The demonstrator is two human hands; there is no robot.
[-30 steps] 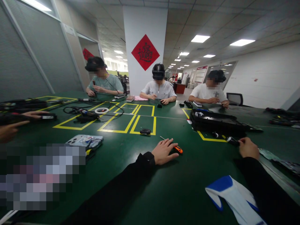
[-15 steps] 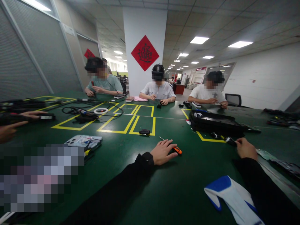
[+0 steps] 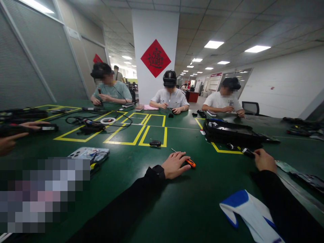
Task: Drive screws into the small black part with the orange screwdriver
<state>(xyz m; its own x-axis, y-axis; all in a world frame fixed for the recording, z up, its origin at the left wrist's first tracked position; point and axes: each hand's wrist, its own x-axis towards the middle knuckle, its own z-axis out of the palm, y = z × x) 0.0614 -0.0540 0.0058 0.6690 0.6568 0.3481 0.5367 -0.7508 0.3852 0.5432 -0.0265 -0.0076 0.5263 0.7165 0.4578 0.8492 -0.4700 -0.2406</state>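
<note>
My left hand point(image 3: 174, 165) lies on the green table with its fingers spread. Under it is a screwdriver; its orange and black handle point(image 3: 191, 163) shows past the fingers, and its thin shaft point(image 3: 173, 150) sticks out on the far side. At the right, my right hand point(image 3: 265, 161) is closed, with the fingertips pinching the near end of a black cylindrical piece point(image 3: 248, 153) with a white band. Just beyond that piece lies another small black and white part point(image 3: 231, 146). A black handle-like piece point(image 3: 155, 143) rests farther off, ahead of my left hand.
A long black open case point(image 3: 230, 133) stands beyond my right hand. A white and blue glove point(image 3: 249, 211) lies near my right forearm. Cables point(image 3: 83, 121) and a white tape roll point(image 3: 108, 120) are at left. Another person's hands point(image 3: 12, 138) reach in there; several people sit opposite.
The view has shifted very slightly. Both my hands and the things about them keep their places on the table.
</note>
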